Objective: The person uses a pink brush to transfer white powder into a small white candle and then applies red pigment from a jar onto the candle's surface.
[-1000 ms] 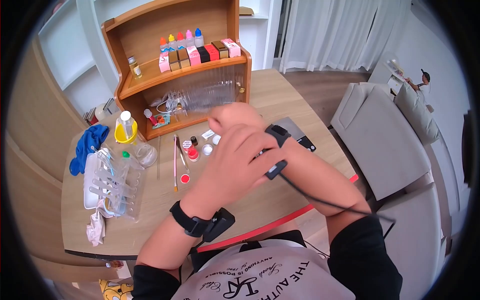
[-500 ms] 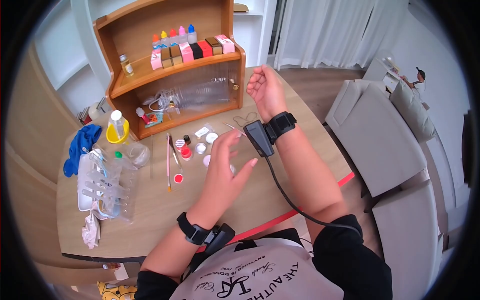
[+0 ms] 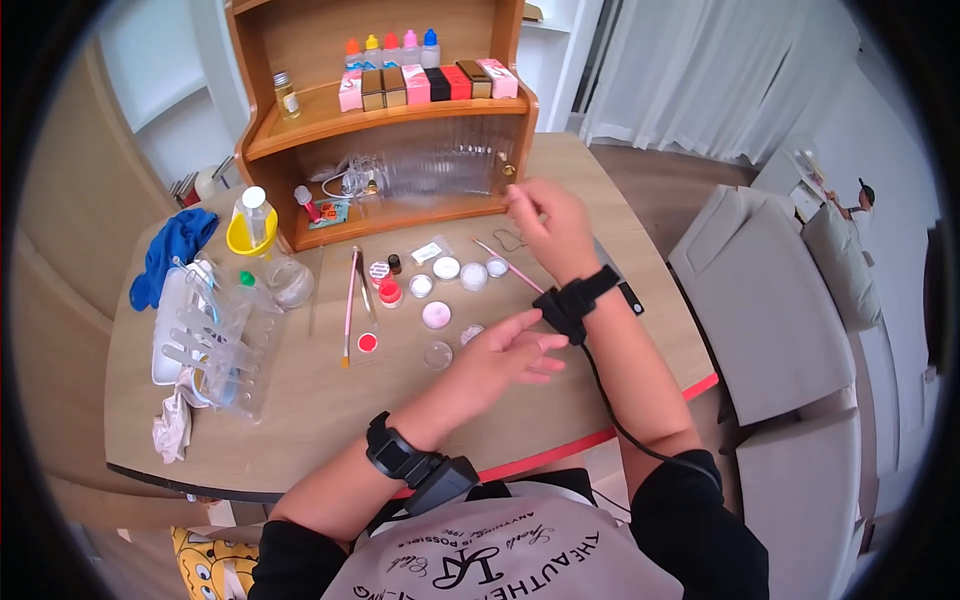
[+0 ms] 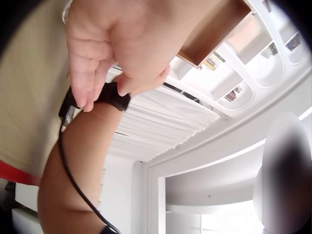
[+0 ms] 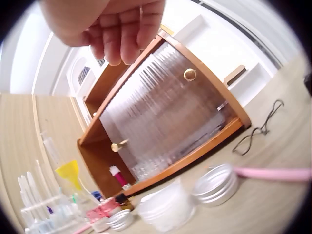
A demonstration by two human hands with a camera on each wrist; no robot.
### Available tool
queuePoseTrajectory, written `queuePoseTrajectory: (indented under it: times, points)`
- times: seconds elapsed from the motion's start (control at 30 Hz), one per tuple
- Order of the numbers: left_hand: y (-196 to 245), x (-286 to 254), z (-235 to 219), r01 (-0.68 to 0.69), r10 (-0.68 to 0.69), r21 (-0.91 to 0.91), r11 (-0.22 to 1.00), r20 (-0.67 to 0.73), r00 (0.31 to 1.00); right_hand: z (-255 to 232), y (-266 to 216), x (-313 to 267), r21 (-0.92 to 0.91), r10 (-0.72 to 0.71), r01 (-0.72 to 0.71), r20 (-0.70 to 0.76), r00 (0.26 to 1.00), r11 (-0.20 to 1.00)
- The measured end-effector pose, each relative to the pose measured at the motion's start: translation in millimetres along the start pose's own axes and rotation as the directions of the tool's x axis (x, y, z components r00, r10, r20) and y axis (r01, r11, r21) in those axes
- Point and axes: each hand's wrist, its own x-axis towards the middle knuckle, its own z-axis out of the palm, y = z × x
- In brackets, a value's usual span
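Note:
My left hand (image 3: 490, 365) hovers over the front of the table with its fingers loosely extended and nothing in them. Its fingertips are right at the black camera box (image 3: 562, 316) strapped to my right wrist, and overlap it in the left wrist view. Farther forward, my right hand (image 3: 555, 225) is raised above the table, its fingers loosely curled and holding nothing. Below and left of it stand small round jars, among them a white one (image 3: 446, 268) and one with pale pink contents (image 3: 436, 315). A pink-handled tool (image 3: 510, 265) lies beside the jars.
A wooden cabinet (image 3: 400, 130) with a ribbed clear door stands at the back, bearing small boxes and dropper bottles. At the left are a clear rack (image 3: 235, 350), a yellow cup (image 3: 240, 235) and a blue cloth (image 3: 175, 255). Brushes (image 3: 350, 310) lie left of the jars.
My left hand has left its place over the right wrist, drawn back, then moved right toward the box again. My right hand has turned and come lower since half a second ago.

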Motion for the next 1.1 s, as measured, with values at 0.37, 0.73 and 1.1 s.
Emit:
queuePoseTrajectory:
  times: [0.37, 0.73, 1.1]
  points:
    - [5.2, 3.7, 8.6, -0.117, 0.166, 0.212, 0.97, -0.232, 0.959, 11.3, -3.7, -3.5, 0.972, 0.639, -0.215, 0.104, 0.762, 0.097]
    - [-2.6, 2.8, 8.2, -0.033, 0.065, 0.142, 0.989, -0.232, 0.971, 16.8, -19.2, -7.9, -0.143, -0.208, 0.22, 0.095, 0.974, 0.965]
    - [-12.3, -6.5, 9.1, -0.061, 0.128, 0.333, 0.941, -0.182, 0.975, 24.9, -11.5, -10.3, 0.274, 0.244, -0.246, 0.042, 0.969, 0.93]
